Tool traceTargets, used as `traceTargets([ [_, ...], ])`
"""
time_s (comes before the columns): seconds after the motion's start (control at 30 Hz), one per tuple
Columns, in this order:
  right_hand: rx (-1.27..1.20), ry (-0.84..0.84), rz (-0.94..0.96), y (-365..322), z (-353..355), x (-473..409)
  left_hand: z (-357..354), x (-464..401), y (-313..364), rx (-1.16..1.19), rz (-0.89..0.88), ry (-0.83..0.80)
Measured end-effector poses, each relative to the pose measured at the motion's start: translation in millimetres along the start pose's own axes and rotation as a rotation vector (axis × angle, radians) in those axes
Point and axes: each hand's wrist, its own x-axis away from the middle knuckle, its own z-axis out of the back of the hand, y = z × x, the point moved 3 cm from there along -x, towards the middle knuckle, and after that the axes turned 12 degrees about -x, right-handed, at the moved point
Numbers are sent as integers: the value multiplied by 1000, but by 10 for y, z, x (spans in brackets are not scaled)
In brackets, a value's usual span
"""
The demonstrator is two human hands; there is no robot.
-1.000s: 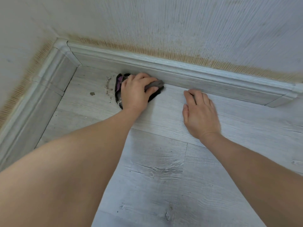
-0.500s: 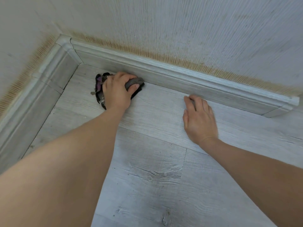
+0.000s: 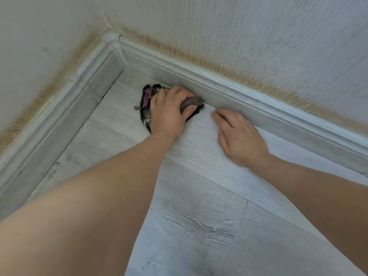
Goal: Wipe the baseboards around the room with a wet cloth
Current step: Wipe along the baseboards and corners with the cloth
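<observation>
My left hand [image 3: 169, 110] grips a dark grey cloth [image 3: 191, 101] with purple patches and presses it into the joint between the floor and the grey baseboard [image 3: 249, 100] of the far wall, near the room corner. The cloth bunches out to the left of my hand and pokes out by my thumb. My right hand [image 3: 239, 136] lies flat on the floor, fingers straight, just right of the cloth and close to the baseboard's foot.
A second baseboard [image 3: 65, 110] runs along the left wall and meets the far one at a corner piece [image 3: 113, 44]. Grey laminate floor [image 3: 199, 216] fills the foreground. A small crumb of dirt [image 3: 136, 107] lies left of the cloth.
My left hand slid the cloth along the far baseboard toward the corner. The two hands now lie closer together, and the view has shifted left, showing more of the left wall.
</observation>
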Motion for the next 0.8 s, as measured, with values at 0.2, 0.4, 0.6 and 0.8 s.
traceTargets([
  [0.2, -25, -46, -9, -38, 29, -6, 27, -2, 34, -16, 3, -5],
  [0.4, -15, -67, -25, -36, 14, -8, 128, -116, -403, -63, 320, 96],
  [0.6, 11, -86, -24, -29, 20, -30, 0, 8, 4, -35, 416, 118],
  [0.8, -3, -81, -20, -49, 28, -37, -2, -46, -61, -89, 343, 138],
])
